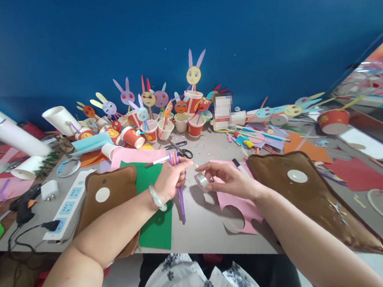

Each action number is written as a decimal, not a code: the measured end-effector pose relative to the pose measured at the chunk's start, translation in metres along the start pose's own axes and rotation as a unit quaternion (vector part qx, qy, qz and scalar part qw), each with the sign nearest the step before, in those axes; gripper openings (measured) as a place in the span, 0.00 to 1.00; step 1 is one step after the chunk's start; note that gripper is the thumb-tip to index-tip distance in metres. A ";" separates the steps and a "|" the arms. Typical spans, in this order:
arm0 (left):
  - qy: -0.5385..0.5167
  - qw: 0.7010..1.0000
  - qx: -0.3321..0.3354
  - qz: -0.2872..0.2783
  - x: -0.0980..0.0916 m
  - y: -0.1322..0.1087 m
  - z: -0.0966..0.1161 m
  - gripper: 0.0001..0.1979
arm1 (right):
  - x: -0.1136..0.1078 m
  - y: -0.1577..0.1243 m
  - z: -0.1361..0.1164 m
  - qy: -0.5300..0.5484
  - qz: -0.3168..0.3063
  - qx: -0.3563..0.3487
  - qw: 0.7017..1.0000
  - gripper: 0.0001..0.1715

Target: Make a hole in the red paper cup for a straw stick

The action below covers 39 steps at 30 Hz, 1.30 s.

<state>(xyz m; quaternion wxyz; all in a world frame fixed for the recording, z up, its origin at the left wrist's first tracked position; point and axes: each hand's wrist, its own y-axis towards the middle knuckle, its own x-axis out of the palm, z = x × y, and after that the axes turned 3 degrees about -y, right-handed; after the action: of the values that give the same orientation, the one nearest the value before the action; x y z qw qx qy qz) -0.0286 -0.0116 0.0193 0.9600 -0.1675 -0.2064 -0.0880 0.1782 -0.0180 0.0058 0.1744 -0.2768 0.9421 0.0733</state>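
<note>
My left hand (172, 180) is closed around a narrow bundle of purple paper strips (182, 208), with a bit of orange showing at the top. Its fingertips point towards my right hand (229, 180), which grips a small roll of clear tape (201, 181) over the middle of the table. A thin end of tape seems to run between the two hands, though it is hard to make out. Behind them lie black scissors (183, 153). Green paper (154, 226) lies under my left wrist, and pink paper (247, 221) with a round cutout is below my right hand.
Paper cups with rabbit-faced sticks (197, 127) line the blue wall (182, 20). Brown padded cushions (291, 188) flank the work spot. On the left are a power strip (69, 208), a glue gun (25, 203) and cords. Coloured paper scraps (306, 147) cover the right.
</note>
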 end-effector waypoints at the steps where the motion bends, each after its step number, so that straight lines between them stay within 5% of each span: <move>1: 0.003 1.000 -0.002 -0.007 0.000 -0.001 0.000 0.14 | 0.001 0.000 0.001 -0.016 0.000 -0.007 1.000 0.25; 10: 0.011 0.998 0.003 -0.068 0.001 -0.006 -0.007 0.18 | 0.029 0.007 -0.008 0.059 0.124 -0.039 0.990 0.16; 22: 0.001 0.990 -0.046 -0.133 0.003 -0.010 -0.003 0.12 | 0.023 0.002 -0.004 0.234 0.083 0.055 0.967 0.15; 30: -0.112 0.963 -0.157 -0.187 0.000 -0.003 -0.004 0.07 | 0.008 0.004 -0.016 0.290 0.160 0.042 0.943 0.13; 39: -0.051 0.965 -0.118 -0.228 0.000 -0.005 -0.010 0.13 | 0.007 0.003 -0.013 0.295 0.158 0.008 0.942 0.08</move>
<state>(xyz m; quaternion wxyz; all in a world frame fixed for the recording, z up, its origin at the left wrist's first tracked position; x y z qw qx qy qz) -0.0262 -0.0200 0.0128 0.8763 -0.2323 -0.2762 -0.3191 0.1672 -0.0221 0.0156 -0.1233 -0.1324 0.9835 0.0077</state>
